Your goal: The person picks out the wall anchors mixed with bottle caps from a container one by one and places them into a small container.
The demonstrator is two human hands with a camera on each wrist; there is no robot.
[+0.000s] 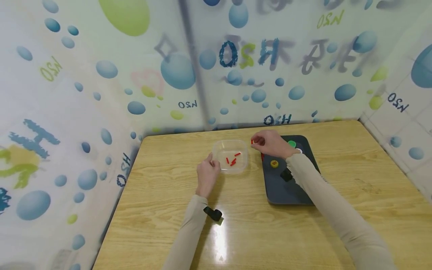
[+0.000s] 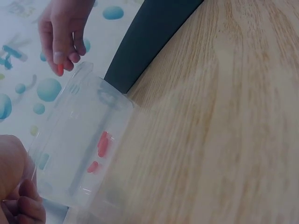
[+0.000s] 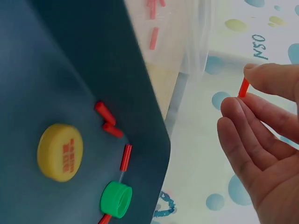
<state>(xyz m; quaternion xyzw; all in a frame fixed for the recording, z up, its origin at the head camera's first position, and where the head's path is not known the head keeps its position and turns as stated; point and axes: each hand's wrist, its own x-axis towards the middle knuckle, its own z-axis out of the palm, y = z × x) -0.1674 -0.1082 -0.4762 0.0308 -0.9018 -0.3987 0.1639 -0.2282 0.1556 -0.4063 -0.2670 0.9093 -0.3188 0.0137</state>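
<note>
Between thumb and fingertips my right hand (image 1: 271, 143) pinches a short red stick (image 3: 243, 87), held above the left edge of a dark tray (image 1: 287, 187). A clear plastic container (image 1: 242, 167) stands left of the tray with several red sticks (image 1: 233, 162) lying on its bottom. My left hand (image 1: 207, 172) grips the container's near left rim, as the left wrist view also shows. Inside the tray, the right wrist view shows a yellow cap (image 3: 60, 153) with red print, a green cap (image 3: 116, 199) and several more red sticks (image 3: 105, 113).
Both the tray and the container rest on a wooden table (image 1: 162, 195). A white patterned curtain (image 1: 209, 67) rises behind the table's back edge and along its left side. Something white (image 1: 299, 150) lies in the tray, partly hidden by my right wrist.
</note>
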